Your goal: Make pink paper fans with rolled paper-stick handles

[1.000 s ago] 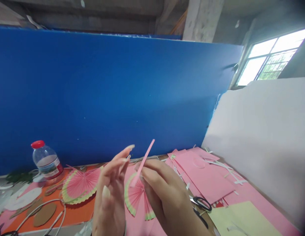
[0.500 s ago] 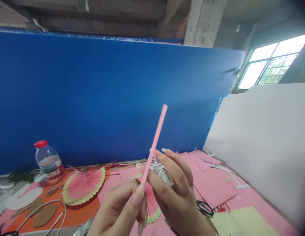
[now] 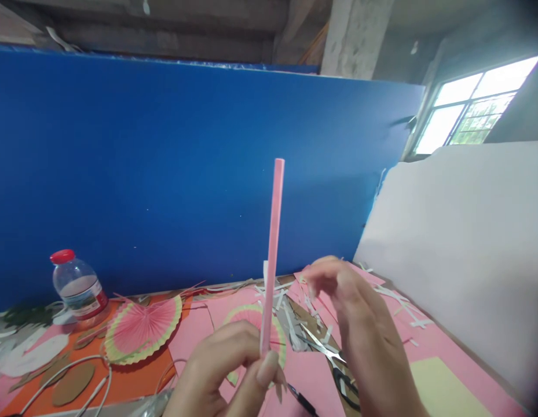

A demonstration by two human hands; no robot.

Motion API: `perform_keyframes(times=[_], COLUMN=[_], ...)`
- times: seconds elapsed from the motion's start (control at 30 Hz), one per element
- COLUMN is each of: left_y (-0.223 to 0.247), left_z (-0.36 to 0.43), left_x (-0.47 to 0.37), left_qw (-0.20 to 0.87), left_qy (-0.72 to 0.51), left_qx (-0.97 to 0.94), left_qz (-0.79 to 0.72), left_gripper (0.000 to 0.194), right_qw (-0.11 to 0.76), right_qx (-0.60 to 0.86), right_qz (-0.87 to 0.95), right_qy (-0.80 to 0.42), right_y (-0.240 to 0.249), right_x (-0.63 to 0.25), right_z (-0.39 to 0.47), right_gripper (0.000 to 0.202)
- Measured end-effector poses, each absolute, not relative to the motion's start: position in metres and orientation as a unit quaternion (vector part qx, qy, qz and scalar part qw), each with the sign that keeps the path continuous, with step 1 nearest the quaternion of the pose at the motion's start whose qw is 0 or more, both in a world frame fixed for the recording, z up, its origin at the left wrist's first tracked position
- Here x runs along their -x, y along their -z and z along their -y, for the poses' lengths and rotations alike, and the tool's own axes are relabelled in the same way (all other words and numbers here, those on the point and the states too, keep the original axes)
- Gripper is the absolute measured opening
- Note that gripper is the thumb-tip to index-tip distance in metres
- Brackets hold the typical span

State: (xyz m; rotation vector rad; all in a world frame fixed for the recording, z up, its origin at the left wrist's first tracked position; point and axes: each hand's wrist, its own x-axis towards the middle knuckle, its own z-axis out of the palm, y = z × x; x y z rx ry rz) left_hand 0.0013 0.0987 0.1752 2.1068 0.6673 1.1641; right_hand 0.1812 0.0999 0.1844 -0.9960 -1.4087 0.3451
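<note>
My left hand (image 3: 234, 370) pinches the lower end of a narrow pink folded paper strip (image 3: 275, 231) between thumb and fingers. The strip stands nearly upright in front of the blue panel. A small white piece (image 3: 265, 269) shows at its left edge; whether it is attached I cannot tell. To the right, apart from the strip, my right hand (image 3: 364, 324) is raised with loosely bent fingers and nothing visible in them. Behind the strip lies a pleated pink paper fan with a yellow-green edge (image 3: 245, 313), partly hidden by my left hand.
Scissors (image 3: 333, 359) and a black pen (image 3: 303, 399) lie near my hands. Another pleated fan (image 3: 142, 330), a cardboard oval (image 3: 73, 385) and a red-capped bottle (image 3: 80, 289) are at left. Pale yellow paper (image 3: 442, 385) is at right. A blue panel (image 3: 186, 174) rises behind the table.
My right hand has let go of the strip and moved right. The strip has swung from a rightward slant to nearly upright, still in my left hand. The scissors now show more fully.
</note>
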Motion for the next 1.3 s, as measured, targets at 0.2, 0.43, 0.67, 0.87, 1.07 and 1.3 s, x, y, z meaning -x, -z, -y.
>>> perform_keyframes(times=[0.2,0.43,0.67,0.87,1.07,1.3], left_y=[-0.166,-0.158,-0.159,-0.157,-0.158,-0.155], left_z=[-0.104,-0.107,-0.107,-0.106,-0.1,-0.1], left_x=[-0.003,-0.005,-0.006,-0.013,-0.021,-0.031], left_qw=[0.289,0.308,0.409,0.75,0.866,0.902], left_qy=[-0.448,-0.468,-0.473,-0.443,-0.336,-0.285], left_qx=[-0.799,-0.77,-0.716,-0.486,-0.364,-0.307], left_qz=[-0.277,-0.306,-0.311,-0.077,0.063,0.102], left_gripper=[0.02,0.016,0.025,0.042,0.043,0.043], right_qw=[0.464,0.458,0.457,0.516,0.546,0.64], right_qx=[0.396,0.467,0.455,0.401,0.305,0.252], right_qz=[0.691,0.668,0.678,0.638,0.612,0.585], right_qy=[-0.388,-0.354,-0.353,-0.407,-0.484,-0.43], right_y=[-0.194,-0.195,-0.196,-0.188,-0.178,-0.175], right_x=[-0.167,-0.161,-0.162,-0.169,-0.166,-0.164], right_z=[-0.084,-0.085,-0.087,-0.095,-0.101,-0.102], right_gripper=[0.017,0.007,0.009,0.03,0.03,0.035])
